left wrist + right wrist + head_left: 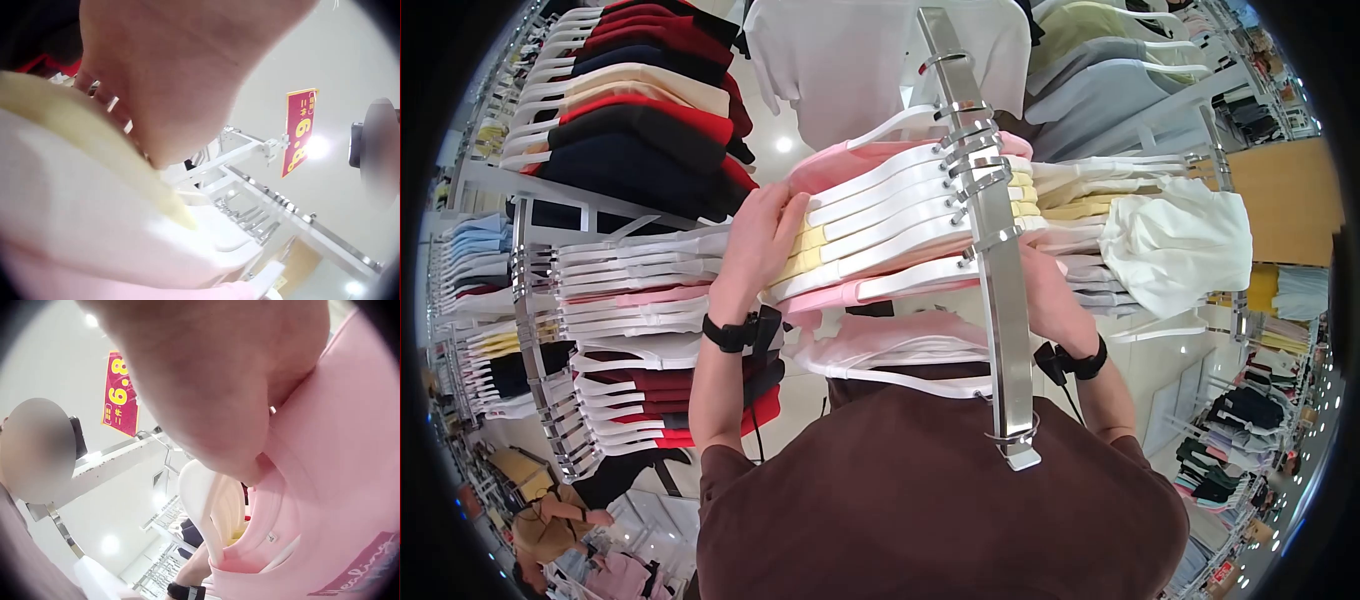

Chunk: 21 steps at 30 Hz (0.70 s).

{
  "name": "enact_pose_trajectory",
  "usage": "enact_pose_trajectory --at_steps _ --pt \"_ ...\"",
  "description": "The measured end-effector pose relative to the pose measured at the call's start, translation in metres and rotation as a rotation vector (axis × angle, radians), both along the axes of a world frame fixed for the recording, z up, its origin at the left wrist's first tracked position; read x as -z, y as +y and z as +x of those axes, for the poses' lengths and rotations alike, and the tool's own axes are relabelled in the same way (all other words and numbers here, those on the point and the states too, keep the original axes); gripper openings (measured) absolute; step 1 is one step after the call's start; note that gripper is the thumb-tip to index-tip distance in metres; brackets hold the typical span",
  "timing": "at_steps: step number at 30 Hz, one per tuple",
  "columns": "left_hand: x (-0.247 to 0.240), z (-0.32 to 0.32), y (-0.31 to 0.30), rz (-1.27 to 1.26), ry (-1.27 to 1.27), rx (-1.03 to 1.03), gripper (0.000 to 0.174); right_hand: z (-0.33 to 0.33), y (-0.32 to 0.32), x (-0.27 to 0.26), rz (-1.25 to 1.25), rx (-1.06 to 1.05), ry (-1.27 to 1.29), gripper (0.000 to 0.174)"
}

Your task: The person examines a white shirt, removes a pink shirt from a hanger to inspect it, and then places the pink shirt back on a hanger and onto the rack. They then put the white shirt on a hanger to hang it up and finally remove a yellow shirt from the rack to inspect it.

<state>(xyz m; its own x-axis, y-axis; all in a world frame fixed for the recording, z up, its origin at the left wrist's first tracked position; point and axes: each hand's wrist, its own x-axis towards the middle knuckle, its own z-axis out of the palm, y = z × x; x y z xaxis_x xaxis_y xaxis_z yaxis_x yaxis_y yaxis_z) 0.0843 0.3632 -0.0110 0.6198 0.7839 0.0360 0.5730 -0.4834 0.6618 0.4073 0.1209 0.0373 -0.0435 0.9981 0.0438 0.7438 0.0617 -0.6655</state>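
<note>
Around the hanging shirts (806,252) in the head view, your left hand (762,235) grips one side, your right (1062,300) meets the other; press evenly so the hooks sit square on the rail (1006,340). Over in the left wrist view, your palm's heel is right against yellow cloth (109,134), fingertips hidden. Across in the right wrist view, you're touching a pink shirt (340,444), though how far open that hand is, I can't tell.

The left hand (762,240) rests on the left end of a row of white, yellow and pink garments (880,220) on white hangers, hung from a metal rail (1000,300). The right hand (1055,295) is at the row's other end, its fingers partly hidden. A bunched white garment (1180,245) hangs to the right.
</note>
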Motion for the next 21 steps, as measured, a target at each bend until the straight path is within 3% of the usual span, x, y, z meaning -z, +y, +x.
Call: enact_pose_trajectory --at_steps 6,9,12,18,21 --pt "-0.033 -0.012 -0.028 0.325 -0.148 0.050 0.021 -0.005 -0.006 -0.011 -0.074 0.028 0.145 0.028" --pt "-0.048 -0.031 -0.047 0.011 0.000 -0.089 0.022 -0.007 -0.010 -0.014 -0.144 0.002 0.158 0.028" --pt "-0.049 -0.049 -0.073 -0.073 -0.047 0.021 0.023 -0.008 -0.011 -0.010 -0.190 0.004 0.182 0.029" --pt "-0.045 -0.042 -0.111 -0.001 -0.132 0.161 0.036 -0.010 -0.008 -0.012 -0.167 -0.112 0.153 0.040" --pt "-0.036 -0.031 -0.115 -0.046 0.005 0.272 0.039 0.003 -0.005 -0.024 -0.172 -0.154 0.209 0.042"
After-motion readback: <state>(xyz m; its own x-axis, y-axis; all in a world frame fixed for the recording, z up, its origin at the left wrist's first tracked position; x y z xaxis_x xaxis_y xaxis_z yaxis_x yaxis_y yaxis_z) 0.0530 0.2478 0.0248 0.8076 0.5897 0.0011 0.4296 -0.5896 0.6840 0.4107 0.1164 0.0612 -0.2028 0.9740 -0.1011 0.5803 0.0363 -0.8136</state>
